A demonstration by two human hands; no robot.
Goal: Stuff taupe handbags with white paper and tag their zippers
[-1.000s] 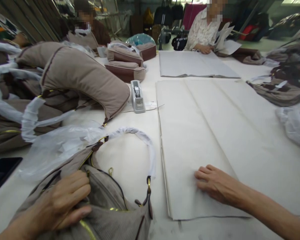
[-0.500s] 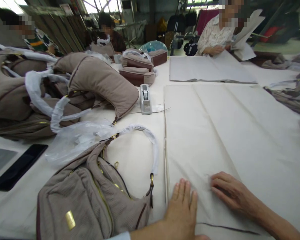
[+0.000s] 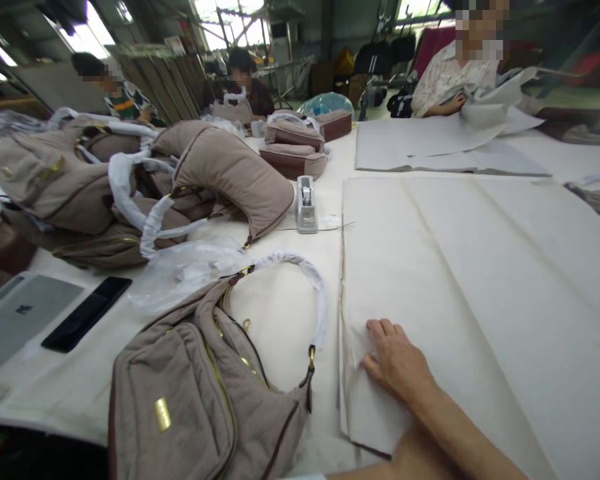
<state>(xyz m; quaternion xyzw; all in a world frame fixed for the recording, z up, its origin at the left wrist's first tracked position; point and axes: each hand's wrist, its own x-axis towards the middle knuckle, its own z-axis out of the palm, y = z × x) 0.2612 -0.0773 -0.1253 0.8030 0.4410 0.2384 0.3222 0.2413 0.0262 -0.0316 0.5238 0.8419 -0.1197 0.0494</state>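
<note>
My right hand (image 3: pixel 397 363) rests on the stack of large off-white paper sheets (image 3: pixel 470 280), close to its left edge. Its fingers are slightly bent, with the thumb apart, and nothing shows between them. The sheets bulge and separate a little along that edge. Low in the view, my left hand (image 3: pixel 420 453) is mostly hidden under my right forearm; its fingers do not show. Left of the stack lies a taupe fabric handbag (image 3: pixel 195 393) with gold zippers, a gold plate and a strap (image 3: pixel 307 273) wrapped in white.
A tape dispenser (image 3: pixel 307 207) stands beyond the handbag. To the left are piled taupe bags (image 3: pixel 230 167), clear plastic (image 3: pixel 180 273), a black phone (image 3: pixel 87 313) and a grey tablet (image 3: pixel 35 313). Across the table, a person (image 3: pixel 455 77) handles paper sheets (image 3: pixel 405 143); two more people sit farther back.
My right hand has moved left toward the stack's edge. My left hand has drawn back from the paper, under my right forearm. The view has shifted left; the person opposite has lowered a sheet.
</note>
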